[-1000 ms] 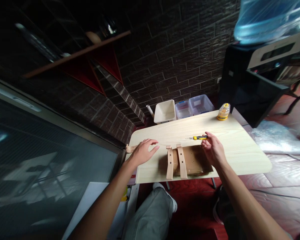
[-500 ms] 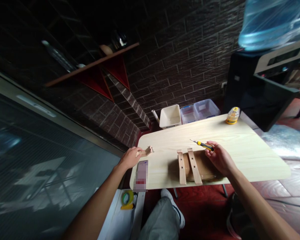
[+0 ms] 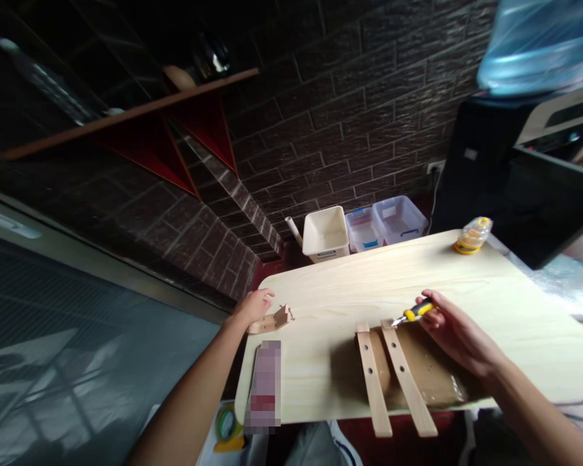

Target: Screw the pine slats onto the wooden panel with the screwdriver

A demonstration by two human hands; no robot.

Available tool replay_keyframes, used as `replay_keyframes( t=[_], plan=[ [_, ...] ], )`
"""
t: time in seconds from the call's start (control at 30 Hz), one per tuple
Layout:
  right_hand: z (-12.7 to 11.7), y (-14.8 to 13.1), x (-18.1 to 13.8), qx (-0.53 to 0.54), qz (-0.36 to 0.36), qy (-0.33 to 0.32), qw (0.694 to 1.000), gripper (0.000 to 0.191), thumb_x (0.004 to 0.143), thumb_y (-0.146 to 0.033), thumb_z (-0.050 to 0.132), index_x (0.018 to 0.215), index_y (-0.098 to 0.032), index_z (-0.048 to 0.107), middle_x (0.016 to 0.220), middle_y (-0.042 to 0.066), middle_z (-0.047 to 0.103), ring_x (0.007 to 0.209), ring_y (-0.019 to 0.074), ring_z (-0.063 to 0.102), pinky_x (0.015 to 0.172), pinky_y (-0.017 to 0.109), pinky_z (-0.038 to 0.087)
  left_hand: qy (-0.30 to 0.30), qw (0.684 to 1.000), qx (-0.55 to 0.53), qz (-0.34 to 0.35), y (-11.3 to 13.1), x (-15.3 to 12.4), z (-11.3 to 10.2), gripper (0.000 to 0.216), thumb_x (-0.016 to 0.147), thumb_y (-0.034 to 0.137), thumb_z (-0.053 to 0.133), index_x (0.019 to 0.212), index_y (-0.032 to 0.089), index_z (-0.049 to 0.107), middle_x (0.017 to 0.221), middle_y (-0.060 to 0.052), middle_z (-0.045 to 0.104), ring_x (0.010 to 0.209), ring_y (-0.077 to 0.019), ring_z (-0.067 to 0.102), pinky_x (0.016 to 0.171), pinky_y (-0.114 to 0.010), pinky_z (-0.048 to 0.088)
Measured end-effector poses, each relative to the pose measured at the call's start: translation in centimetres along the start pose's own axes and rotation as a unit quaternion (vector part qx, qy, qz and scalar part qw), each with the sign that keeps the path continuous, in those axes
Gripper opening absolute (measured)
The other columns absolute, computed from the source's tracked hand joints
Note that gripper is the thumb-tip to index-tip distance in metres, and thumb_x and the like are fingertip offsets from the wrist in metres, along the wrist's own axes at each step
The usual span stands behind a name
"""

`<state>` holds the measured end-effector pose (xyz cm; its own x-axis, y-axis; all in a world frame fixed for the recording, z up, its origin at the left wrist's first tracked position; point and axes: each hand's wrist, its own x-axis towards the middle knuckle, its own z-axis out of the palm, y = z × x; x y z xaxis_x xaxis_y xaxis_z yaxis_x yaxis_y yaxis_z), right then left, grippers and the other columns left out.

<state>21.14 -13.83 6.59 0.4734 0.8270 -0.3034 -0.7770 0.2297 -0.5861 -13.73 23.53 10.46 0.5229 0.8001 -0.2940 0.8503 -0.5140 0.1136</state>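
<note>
My right hand (image 3: 459, 330) is closed around a yellow and black screwdriver (image 3: 416, 310), its metal tip pointing left above the upper end of a wooden strip. That strip (image 3: 408, 382) and a second wooden strip (image 3: 373, 383) lie side by side on a brown taped package (image 3: 444, 366); both have two dark holes. On the table's left side, my left hand (image 3: 255, 307) is open beside a small wooden piece (image 3: 271, 321) with an upright end and what look like screws sticking out. Whether the hand touches this piece is hard to see.
A pale wooden table (image 3: 315, 304) carries a pixelated flat object (image 3: 265, 388) near its left edge and a clear and yellow container (image 3: 473, 235) at the far right corner. Behind it stand a cream bin (image 3: 325, 234) and clear plastic boxes (image 3: 399, 220). A shelf (image 3: 140, 107) juts from the wall.
The view has shifted. My left hand's fingers have lifted off the small wooden piece. The screwdriver in my right hand has come down, its tip now by the right strip's upper end.
</note>
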Motion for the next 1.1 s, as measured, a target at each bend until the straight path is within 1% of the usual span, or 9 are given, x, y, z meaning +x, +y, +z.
replay_keyframes(
  t=[0.1, 0.2, 0.33, 0.53, 0.67, 0.77, 0.9, 1.0, 1.1],
  plan=[
    [-0.6, -0.1, 0.2, -0.020, 0.020, 0.007, 1.000, 0.027, 0.081, -0.039, 0.091, 0.099, -0.022, 0.079, 0.085, 0.002, 0.066, 0.060, 0.0093, 0.041, 0.060, 0.024, 0.056, -0.022, 0.999, 0.013, 0.020, 0.2, 1.7, 0.7, 0.026, 0.102, 0.037, 0.069, 0.122, 0.019, 0.071, 0.124, -0.008, 0.073, 0.107, -0.0225, 0.072, 0.095, -0.043, 0.062],
    [-1.3, -0.6, 0.4, -0.020, 0.039, 0.008, 0.999, 0.027, 0.084, -0.039, 0.089, 0.102, -0.022, 0.079, 0.082, 0.001, 0.062, 0.061, 0.0095, 0.040, 0.065, 0.024, 0.057, -0.034, 0.998, 0.018, 0.052, 0.4, 2.7, 1.7, 0.012, 0.093, 0.024, 0.075, 0.105, 0.026, 0.078, 0.109, -0.003, 0.080, 0.103, -0.0218, 0.075, 0.091, -0.032, 0.057],
    [-1.6, -1.2, 0.5, -0.016, 0.029, 0.017, 0.999, 0.029, 0.084, -0.039, 0.088, 0.106, -0.023, 0.078, 0.088, 0.001, 0.063, 0.059, 0.0087, 0.038, 0.064, 0.024, 0.056, -0.024, 0.996, 0.021, 0.082, 0.3, 3.2, 2.3, 0.020, 0.087, 0.015, 0.068, 0.094, 0.029, 0.079, 0.106, -0.002, 0.082, 0.101, -0.0220, 0.074, 0.086, -0.027, 0.051],
    [-0.5, -0.9, 0.6, 0.003, 0.030, 0.015, 0.999, 0.029, 0.082, -0.039, 0.090, 0.103, -0.023, 0.078, 0.088, 0.001, 0.065, 0.058, 0.0086, 0.037, 0.063, 0.026, 0.055, -0.016, 0.994, 0.026, 0.107, 0.4, 2.9, 2.2, 0.014, 0.090, 0.020, 0.063, 0.092, 0.027, 0.075, 0.105, -0.003, 0.078, 0.095, -0.0224, 0.072, 0.085, -0.029, 0.050],
    [-0.2, -0.5, 0.7, 0.015, 0.037, 0.015, 0.999, 0.030, 0.080, -0.039, 0.091, 0.102, -0.021, 0.080, 0.087, 0.001, 0.066, 0.059, 0.0078, 0.036, 0.061, 0.024, 0.054, -0.005, 0.995, 0.010, 0.095, 0.2, 3.0, 2.4, 0.011, 0.093, 0.023, 0.059, 0.094, 0.026, 0.070, 0.105, -0.005, 0.076, 0.096, -0.0225, 0.072, 0.086, -0.029, 0.051],
    [-0.3, -0.6, 1.0, 0.016, 0.042, 0.013, 0.999, 0.033, 0.078, -0.038, 0.093, 0.102, -0.019, 0.080, 0.086, 0.001, 0.066, 0.059, 0.0067, 0.037, 0.060, 0.021, 0.053, 0.003, 0.997, -0.019, 0.081, -0.3, 3.3, 2.2, 0.015, 0.094, 0.023, 0.055, 0.102, 0.025, 0.068, 0.098, -0.004, 0.076, 0.092, -0.0217, 0.072, 0.085, -0.030, 0.052],
    [-0.1, -0.9, 1.6, 0.022, 0.032, 0.021, 0.999, 0.031, 0.079, -0.036, 0.092, 0.103, -0.019, 0.080, 0.087, 0.001, 0.066, 0.057, 0.0064, 0.037, 0.056, 0.020, 0.052, 0.005, 0.995, -0.074, 0.068, -0.4, 3.4, 1.5, 0.035, 0.090, 0.018, 0.052, 0.122, 0.024, 0.065, 0.085, 0.001, 0.074, 0.078, -0.0180, 0.072, 0.077, -0.028, 0.055],
    [0.1, -0.9, 1.7, 0.043, 0.036, 0.023, 0.998, 0.025, 0.081, -0.033, 0.090, 0.101, -0.021, 0.080, 0.092, 0.002, 0.067, 0.057, 0.0065, 0.037, 0.052, 0.020, 0.051, 0.000, 0.992, -0.111, 0.060, 0.1, 3.2, 0.8, 0.031, 0.089, 0.020, 0.049, 0.111, 0.022, 0.070, 0.073, 0.001, 0.071, 0.069, -0.0181, 0.071, 0.069, -0.028, 0.056],
    [0.0, -0.9, 1.3, 0.060, 0.047, 0.014, 0.997, 0.026, 0.081, -0.031, 0.091, 0.101, -0.020, 0.080, 0.093, 0.002, 0.069, 0.057, 0.0053, 0.038, 0.054, 0.019, 0.053, 0.017, 0.988, -0.145, 0.058, 1.3, 2.7, 0.1, 0.026, 0.090, 0.027, 0.051, 0.103, 0.018, 0.072, 0.084, -0.004, 0.077, 0.078, -0.0198, 0.076, 0.075, -0.029, 0.059]
  ],
)
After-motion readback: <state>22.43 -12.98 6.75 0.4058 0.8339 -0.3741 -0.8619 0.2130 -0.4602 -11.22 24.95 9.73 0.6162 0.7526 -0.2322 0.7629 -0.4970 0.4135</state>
